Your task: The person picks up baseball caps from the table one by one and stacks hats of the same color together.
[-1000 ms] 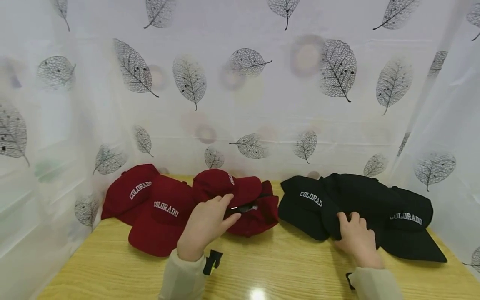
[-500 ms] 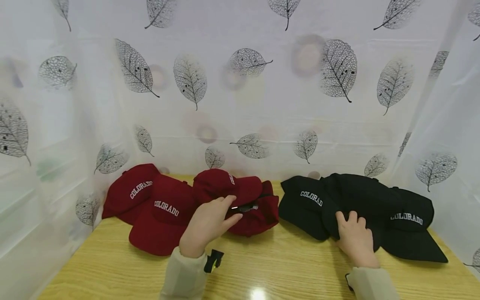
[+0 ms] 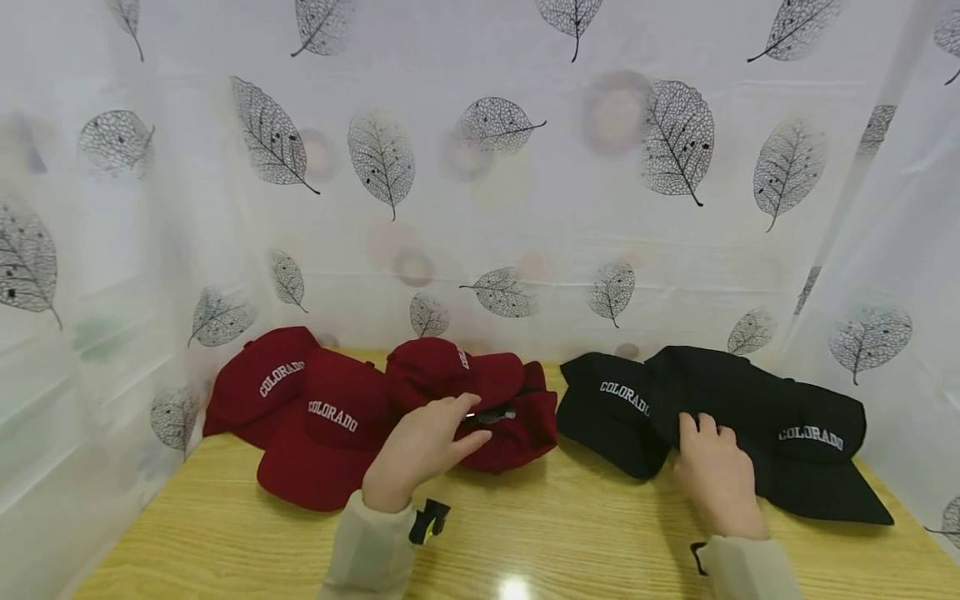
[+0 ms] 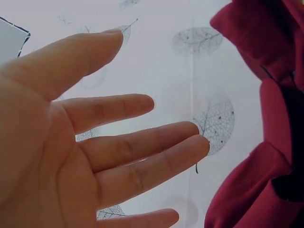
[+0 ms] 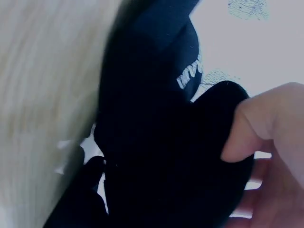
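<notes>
My left hand (image 3: 420, 450) hovers with fingers extended in front of the red caps; in the left wrist view its palm (image 4: 42, 156) holds nothing, and the red cloth (image 4: 261, 180) lies apart from the fingertips. A red cap (image 3: 491, 379) with a curved brim rests over another red cap (image 3: 517, 433) whose inside shows. On the right, my right hand (image 3: 720, 483) grips the middle black cap (image 3: 693, 375) by its front part. The right wrist view has the thumb (image 5: 240, 142) on one face of the black cloth (image 5: 190, 175), with fingers partly hidden behind.
Two more red COLORADO caps (image 3: 330, 442) overlap at the left. Black COLORADO caps lie on either side of the held one, left (image 3: 600, 425) and right (image 3: 817, 483). All stand on a wooden table (image 3: 555, 533) before a leaf-print curtain (image 3: 480, 217).
The middle black cap has tilted and shifted slightly in my right hand, its brim now turned up. My left hand has drifted slightly right; the red caps stay put.
</notes>
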Tool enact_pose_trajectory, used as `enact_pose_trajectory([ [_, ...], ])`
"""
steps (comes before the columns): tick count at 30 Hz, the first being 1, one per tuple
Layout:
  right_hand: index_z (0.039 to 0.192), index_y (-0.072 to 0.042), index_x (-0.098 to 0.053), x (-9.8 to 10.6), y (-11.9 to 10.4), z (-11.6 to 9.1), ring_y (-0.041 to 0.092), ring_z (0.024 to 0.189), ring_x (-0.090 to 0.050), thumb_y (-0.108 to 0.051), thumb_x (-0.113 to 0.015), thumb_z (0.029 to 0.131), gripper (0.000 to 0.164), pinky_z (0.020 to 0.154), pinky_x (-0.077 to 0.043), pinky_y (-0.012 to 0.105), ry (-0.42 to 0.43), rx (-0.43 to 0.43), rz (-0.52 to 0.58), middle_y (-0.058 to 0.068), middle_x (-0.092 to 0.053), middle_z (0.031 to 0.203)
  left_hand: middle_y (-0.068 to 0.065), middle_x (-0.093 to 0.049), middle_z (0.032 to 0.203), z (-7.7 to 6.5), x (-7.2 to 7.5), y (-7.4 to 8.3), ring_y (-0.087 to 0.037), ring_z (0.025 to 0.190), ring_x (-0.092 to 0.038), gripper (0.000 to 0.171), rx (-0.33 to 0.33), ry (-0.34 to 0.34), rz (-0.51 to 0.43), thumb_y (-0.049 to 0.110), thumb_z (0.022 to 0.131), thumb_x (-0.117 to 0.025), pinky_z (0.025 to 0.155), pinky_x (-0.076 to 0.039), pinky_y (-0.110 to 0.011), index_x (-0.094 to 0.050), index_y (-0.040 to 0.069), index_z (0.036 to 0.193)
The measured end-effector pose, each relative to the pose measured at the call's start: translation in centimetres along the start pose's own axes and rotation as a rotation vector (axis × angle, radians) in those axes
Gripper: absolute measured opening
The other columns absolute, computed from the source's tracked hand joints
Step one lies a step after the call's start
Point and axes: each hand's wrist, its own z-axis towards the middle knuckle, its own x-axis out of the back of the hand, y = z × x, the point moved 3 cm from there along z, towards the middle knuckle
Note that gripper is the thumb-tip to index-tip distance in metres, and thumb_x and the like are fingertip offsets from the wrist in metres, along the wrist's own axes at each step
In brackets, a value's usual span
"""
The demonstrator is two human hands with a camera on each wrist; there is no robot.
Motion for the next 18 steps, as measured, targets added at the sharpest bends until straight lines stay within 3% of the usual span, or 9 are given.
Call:
enact_pose_trajectory([
  [10,0.102,0.002,-0.062,2.1,-0.3,0.1,0.040,0.081,-0.055,0.005,-0.055,0.073,0.030,0.054,-0.044,0.048,0.487,0.180,-0.026,0.021,-0.060,0.095,-0.004,-0.060,0.101,0.1,0.0,0.4,-0.017,0.091,-0.056,0.046,-0.006,-0.058,-0.063,0.038,0.086,-0.057,0.079,-0.045,-0.036,-0.052,0.008,0.120],
  [18,0.103,0.003,-0.063,2.8,0.0,0.1,0.039,0.085,-0.054,0.009,-0.052,0.075,0.031,0.064,-0.045,0.049,0.616,0.195,0.024,0.020,-0.062,0.099,-0.004,-0.060,0.100,0.3,-0.3,0.6,-0.017,0.091,-0.056,0.045,-0.043,-0.079,-0.125,0.038,0.086,-0.056,0.078,-0.045,-0.034,-0.053,0.007,0.119],
])
